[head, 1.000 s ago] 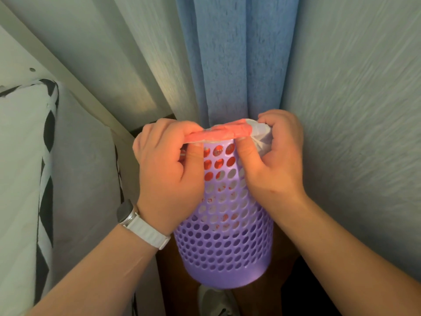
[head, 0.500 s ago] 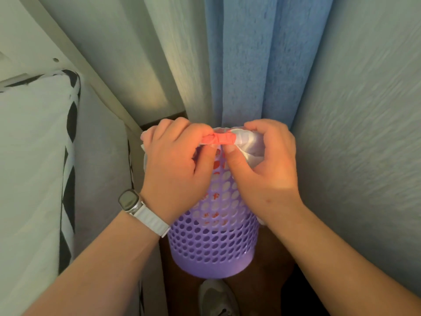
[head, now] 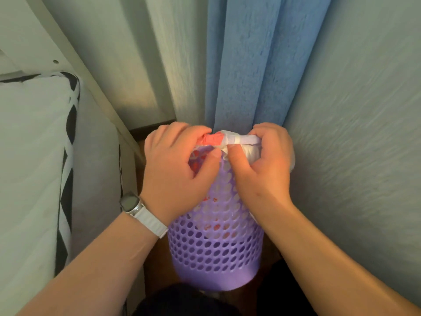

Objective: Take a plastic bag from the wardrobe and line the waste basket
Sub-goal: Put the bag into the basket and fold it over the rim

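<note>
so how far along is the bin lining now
Done: the plastic bag is out and inside the purple waste basket, white and red showing through its holes. In hand: left hand and right hand both pinch the bag's edge at the rim. Left: finishing the rim; the far side is hidden.

Both hands now sit closer together at the basket (head: 214,249) rim, the left hand (head: 177,172) and right hand (head: 262,169) bunching the bag (head: 230,140) so less red shows.
</note>
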`<state>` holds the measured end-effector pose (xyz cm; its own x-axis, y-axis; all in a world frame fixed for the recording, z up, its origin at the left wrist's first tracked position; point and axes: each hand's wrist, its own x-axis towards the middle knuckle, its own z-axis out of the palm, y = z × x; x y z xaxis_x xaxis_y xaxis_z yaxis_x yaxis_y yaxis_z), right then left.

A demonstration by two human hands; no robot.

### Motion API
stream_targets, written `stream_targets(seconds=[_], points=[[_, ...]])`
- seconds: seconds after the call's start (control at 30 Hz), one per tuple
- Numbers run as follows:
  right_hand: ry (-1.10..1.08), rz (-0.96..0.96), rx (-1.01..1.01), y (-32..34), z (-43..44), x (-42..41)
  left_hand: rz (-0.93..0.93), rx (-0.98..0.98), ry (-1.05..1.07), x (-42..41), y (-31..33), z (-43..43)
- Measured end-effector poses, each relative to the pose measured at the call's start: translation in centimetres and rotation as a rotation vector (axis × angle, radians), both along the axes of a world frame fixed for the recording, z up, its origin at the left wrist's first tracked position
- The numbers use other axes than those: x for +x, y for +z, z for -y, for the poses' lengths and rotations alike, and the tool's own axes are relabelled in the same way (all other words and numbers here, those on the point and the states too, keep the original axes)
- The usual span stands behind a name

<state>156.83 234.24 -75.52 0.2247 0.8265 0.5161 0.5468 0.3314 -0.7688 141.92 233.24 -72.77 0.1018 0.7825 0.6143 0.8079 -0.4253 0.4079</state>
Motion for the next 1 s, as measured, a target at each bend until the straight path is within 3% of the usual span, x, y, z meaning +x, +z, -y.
stream_targets(seconds=[0.37, 0.67, 0.87, 1.0], points=[[0.044, 0.090, -0.026, 2.0, 0.0, -2.6, 0.138, 0.018, 0.045, -1.6, 0.4, -0.7], [0.156, 0.140, -0.018, 2.0, 0.0, 0.6, 0.200, 0.034, 0.100, -2.3, 0.1, -1.3], [0.084, 0.122, 0.024, 2.4, -0.4, 0.6, 0.263, 0.047, 0.051, -1.8, 0.3, -1.1], [0.017, 0.115, 0.059, 2.7, -0.5, -0.7, 0.182, 0.061, 0.049, -1.8, 0.5, -1.0]])
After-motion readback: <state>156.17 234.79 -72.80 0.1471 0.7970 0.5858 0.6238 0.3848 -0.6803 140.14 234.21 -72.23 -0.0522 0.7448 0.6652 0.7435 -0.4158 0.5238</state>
